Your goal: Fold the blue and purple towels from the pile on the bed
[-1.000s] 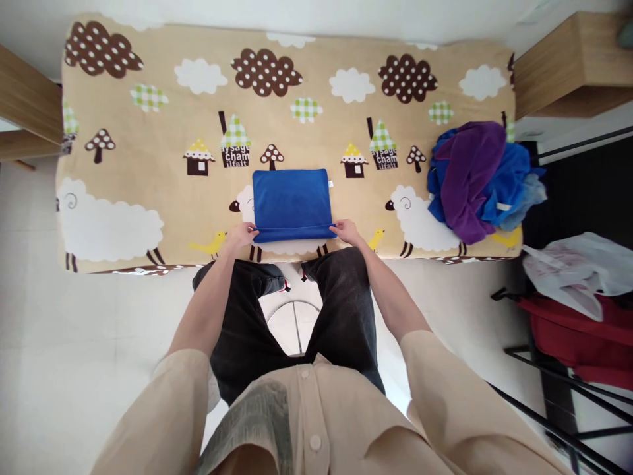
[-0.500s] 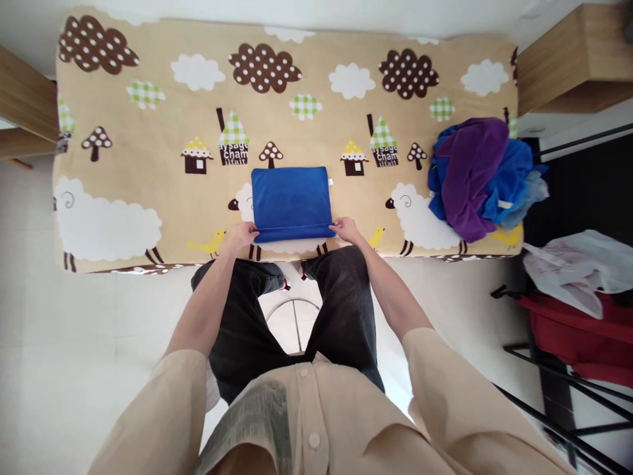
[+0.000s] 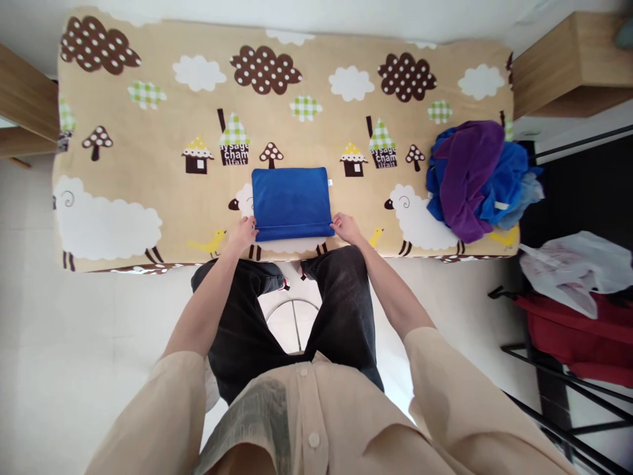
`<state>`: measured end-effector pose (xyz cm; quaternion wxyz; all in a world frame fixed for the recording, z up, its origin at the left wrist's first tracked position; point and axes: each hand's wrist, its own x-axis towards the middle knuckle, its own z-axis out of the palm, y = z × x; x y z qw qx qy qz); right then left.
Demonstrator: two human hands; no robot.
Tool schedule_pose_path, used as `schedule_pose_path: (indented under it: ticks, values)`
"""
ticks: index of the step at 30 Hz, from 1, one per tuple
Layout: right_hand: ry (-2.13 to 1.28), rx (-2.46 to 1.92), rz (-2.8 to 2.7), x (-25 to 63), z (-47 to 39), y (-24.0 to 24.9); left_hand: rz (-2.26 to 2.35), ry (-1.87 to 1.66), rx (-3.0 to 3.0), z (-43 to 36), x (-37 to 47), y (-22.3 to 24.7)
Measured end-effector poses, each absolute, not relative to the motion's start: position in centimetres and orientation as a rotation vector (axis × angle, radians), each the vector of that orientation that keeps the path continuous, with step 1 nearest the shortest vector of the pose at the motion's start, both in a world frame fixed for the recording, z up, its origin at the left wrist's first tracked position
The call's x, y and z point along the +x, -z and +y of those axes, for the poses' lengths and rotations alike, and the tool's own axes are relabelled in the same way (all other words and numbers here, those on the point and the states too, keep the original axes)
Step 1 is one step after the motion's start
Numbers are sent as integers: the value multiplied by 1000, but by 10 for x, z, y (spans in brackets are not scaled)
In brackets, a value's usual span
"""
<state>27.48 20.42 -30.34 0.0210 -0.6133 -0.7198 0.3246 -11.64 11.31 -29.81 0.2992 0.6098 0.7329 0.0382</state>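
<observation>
Pinching blue cloth [image 3: 291, 198]: left hand [image 3: 242, 234], right hand [image 3: 347, 228] | beneath: sheep-print sheet [image 3: 306, 145] | right: fabric heap [image 3: 469, 178]

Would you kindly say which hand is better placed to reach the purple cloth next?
Probably the right hand: it is at the right edge of the folded blue cloth, nearer the purple cloth, while the left hand is at the opposite edge.
</observation>
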Motion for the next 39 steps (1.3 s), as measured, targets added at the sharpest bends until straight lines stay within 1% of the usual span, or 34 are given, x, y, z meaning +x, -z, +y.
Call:
schedule_pose_path:
  ticks: [3,6,9,14,19,26,33,35,39]
  values:
    - [-982,-1670,-2313,272,205,303,1866,-198,1780,112,-109,293]
    - [-1110,-1408,-2436,269,205,306,1672,-231,1926,109,-99,290]
    - [-1162,-1278,-2519,269,205,311,1554,-173,2001,106,-89,290]
    - [-1129,-1176,-2692,276,209,317,1591,50,2049,103,-79,290]
    - [-1001,-1170,-2839,280,211,317,1633,171,2146,103,-72,286]
    - [-611,-1147,-3097,277,208,307,1672,223,2228,95,-53,282]
    - [-325,-924,-3201,281,207,297,1717,211,2142,90,-51,278]
    - [-315,-863,-3183,285,206,296,1722,209,2114,91,-58,279]
    - [-463,-799,-3127,288,206,299,1755,131,1999,93,-74,287]
